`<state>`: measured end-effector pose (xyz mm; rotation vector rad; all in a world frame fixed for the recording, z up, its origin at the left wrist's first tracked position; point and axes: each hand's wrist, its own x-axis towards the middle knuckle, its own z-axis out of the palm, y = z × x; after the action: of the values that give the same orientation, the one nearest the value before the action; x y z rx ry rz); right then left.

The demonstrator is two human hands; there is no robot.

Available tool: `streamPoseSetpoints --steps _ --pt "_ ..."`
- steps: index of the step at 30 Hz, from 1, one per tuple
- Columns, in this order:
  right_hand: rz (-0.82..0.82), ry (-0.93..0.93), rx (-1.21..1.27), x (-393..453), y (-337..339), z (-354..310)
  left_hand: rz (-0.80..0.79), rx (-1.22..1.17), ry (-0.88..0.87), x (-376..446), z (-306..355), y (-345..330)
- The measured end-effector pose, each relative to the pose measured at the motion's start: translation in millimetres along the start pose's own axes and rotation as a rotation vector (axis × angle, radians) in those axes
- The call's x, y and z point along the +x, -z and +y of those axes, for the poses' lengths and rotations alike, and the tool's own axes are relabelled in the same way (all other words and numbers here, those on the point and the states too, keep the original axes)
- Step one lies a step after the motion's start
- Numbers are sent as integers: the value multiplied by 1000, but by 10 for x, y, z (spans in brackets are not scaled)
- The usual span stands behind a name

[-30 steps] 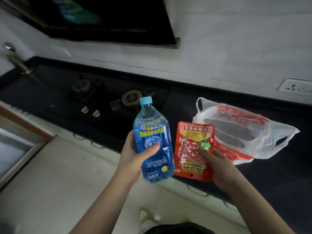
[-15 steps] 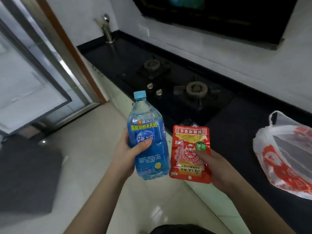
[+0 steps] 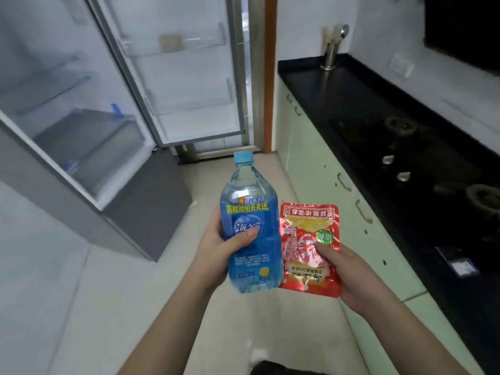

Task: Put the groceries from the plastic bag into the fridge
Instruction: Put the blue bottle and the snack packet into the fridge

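My left hand [image 3: 216,247] grips a blue drink bottle [image 3: 250,228] with a light blue cap, held upright in front of me. Beside it my right hand [image 3: 349,274] holds a red snack packet [image 3: 308,247] by its lower right side. The fridge [image 3: 81,125] stands open at the upper left, its glass shelves and a grey drawer showing. Its open door [image 3: 189,77] with empty door racks swings out behind the bottle. The plastic bag is out of view.
A black countertop [image 3: 351,104] with a gas hob [image 3: 405,158] runs along the right, above pale green cabinets [image 3: 324,185]. A metal utensil holder [image 3: 328,54] stands at its far end. Pale tiled floor [image 3: 135,293] lies between me and the fridge.
The view has swung left from the counter toward the open fridge. The plastic bag has left the frame. Both hands keep the bottle and packet in the same grip.
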<state>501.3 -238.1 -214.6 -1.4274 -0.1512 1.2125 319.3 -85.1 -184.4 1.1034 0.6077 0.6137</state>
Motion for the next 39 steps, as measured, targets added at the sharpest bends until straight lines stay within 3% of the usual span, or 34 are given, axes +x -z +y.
streamPoseSetpoints --steps 10,18,30,39 --pt "-173 -73 -130 592 -880 -100 262 -57 -75 -263 181 935" --pt "-299 -94 -235 1328 -1230 -354 418 -23 -97 98 209 1065" --pt "-452 -99 -352 2421 -1439 -1253 567 60 -128 1139 416 958" --pt "-503 -78 -424 3024 -2135 -1542 704 36 -153 1357 592 1520"
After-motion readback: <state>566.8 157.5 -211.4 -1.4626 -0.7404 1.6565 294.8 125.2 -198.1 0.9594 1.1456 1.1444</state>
